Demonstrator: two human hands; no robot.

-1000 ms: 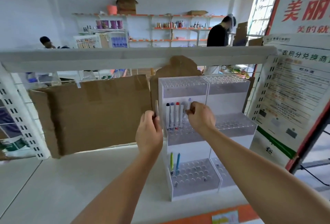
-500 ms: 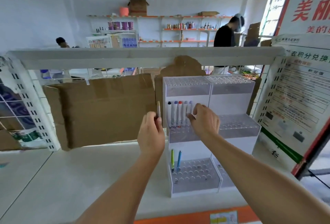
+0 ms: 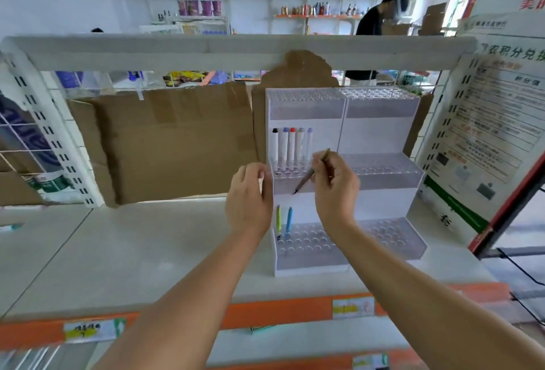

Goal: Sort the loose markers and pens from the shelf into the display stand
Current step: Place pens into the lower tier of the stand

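Note:
A white tiered display stand sits on the shelf. Its middle tier holds several white markers with coloured caps, standing upright. In the bottom tier stand a yellow-green pen and a blue pen. My right hand pinches a thin brownish pen, tilted with its tip down-left in front of the middle tier. My left hand hovers by the stand's left edge with loosely curled fingers and nothing visible in it.
A cardboard sheet lines the back of the shelf. A printed poster stands at the right. The shelf's orange front strip carries price labels. A green pen lies on the lower shelf. A person stands far behind.
My right hand has left the row of markers and now holds the thin pen that my left hand held before. The view has tipped downward.

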